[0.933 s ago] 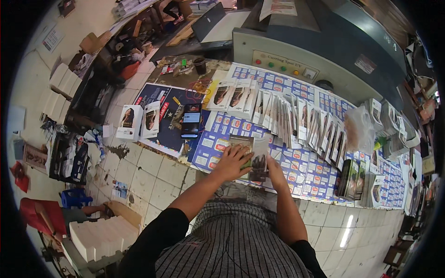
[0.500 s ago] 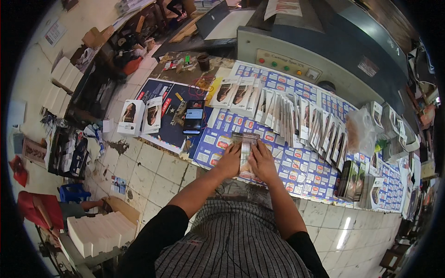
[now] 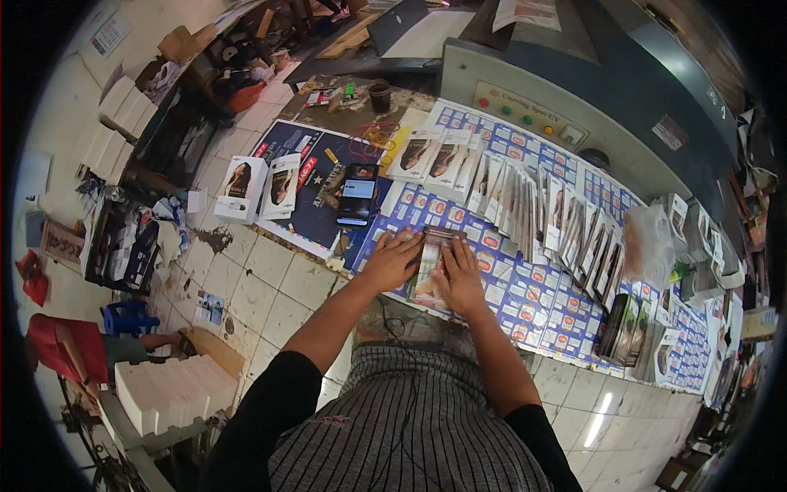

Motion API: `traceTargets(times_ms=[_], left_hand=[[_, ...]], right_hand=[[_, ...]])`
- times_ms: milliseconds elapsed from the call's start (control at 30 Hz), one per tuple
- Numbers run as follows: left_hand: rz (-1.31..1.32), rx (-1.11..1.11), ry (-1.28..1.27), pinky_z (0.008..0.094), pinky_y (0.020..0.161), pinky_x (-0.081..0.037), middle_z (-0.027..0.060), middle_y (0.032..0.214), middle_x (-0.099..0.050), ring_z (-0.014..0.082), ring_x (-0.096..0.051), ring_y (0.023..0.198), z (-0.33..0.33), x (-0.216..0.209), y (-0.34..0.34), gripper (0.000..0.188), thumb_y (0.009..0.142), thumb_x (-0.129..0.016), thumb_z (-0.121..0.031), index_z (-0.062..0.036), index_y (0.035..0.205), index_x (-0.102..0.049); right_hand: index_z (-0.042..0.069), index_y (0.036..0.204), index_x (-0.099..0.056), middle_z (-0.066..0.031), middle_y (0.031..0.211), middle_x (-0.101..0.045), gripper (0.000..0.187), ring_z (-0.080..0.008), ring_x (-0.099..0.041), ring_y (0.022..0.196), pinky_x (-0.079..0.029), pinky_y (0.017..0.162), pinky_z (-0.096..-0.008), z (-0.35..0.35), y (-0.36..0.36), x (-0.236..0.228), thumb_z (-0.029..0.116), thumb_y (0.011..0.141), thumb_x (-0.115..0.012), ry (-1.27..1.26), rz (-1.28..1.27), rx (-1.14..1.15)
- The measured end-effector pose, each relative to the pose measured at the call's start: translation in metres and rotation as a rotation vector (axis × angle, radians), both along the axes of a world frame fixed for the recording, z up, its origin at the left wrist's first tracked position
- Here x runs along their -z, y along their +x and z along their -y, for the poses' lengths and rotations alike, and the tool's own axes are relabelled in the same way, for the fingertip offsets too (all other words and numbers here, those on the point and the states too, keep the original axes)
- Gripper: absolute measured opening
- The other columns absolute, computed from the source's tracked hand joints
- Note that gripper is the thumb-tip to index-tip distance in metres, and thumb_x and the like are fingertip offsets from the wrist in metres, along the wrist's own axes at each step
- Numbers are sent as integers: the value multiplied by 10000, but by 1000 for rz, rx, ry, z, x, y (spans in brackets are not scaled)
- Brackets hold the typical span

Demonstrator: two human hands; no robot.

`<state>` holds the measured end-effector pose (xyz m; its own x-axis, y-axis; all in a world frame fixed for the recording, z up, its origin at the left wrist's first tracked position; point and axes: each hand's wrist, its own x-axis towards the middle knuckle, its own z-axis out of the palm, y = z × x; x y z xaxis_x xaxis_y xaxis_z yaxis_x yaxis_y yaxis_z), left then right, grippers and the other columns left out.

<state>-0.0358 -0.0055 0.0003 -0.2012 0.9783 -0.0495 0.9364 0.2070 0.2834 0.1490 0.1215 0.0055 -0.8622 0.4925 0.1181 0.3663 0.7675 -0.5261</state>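
With left hand (image 3: 393, 261) and right hand (image 3: 461, 281) laid flat in the head view, palms down, open and slightly spread. Touching from both sides, without visible grip, a narrow printed leaflet (image 3: 428, 266) lying on a blue patterned sheet (image 3: 529, 312) near the front edge of the table (image 3: 403, 100). With a phone (image 3: 357, 195) to the left, a leaning row of packets (image 3: 525, 209) beyond, and a clear plastic bag (image 3: 648, 246) farther right.
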Motion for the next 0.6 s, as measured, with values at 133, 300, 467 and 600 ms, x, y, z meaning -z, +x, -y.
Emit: traceTargets(times_ms=[133, 300, 467, 600], left_hand=[[13, -7, -7, 531, 1197, -153, 64, 1591, -339, 262, -213, 1504, 3, 5, 1, 568, 988, -519, -251, -129, 1517, -355], [181, -61, 22, 527, 1193, -142, 94, 1581, -348, 270, -229, 1500, -1, 10, -7, 552, 1021, -464, -241, -124, 1537, -303], [303, -62, -21, 523, 1195, -123, 122, 1571, -360, 267, -232, 1501, -3, 0, -11, 534, 1048, -412, -247, -140, 1553, -276], [143, 35, -53, 530, 1200, -102, 75, 1620, -276, 263, -173, 1517, -2, -8, -7, 579, 1002, -503, -319, -168, 1538, -347]], right_hand=[[86, 1486, -430, -186, 1602, -265, 654, -378, -217, 1490, -197, 1187, -540, 8, -10, 5, 497, 983, -505, 31, 25, -5], [89, 1451, -480, -199, 1586, -293, 603, -384, -230, 1481, -193, 1186, -534, 9, -14, 13, 440, 965, -544, 130, 41, 1], [98, 1439, -490, -183, 1580, -307, 562, -371, -240, 1480, -217, 1174, -562, 6, -16, 14, 413, 975, -522, 175, 43, -1], [87, 1432, -489, -190, 1570, -320, 546, -369, -242, 1480, -209, 1177, -566, 4, -12, 18, 359, 961, -542, 153, 42, 3]])
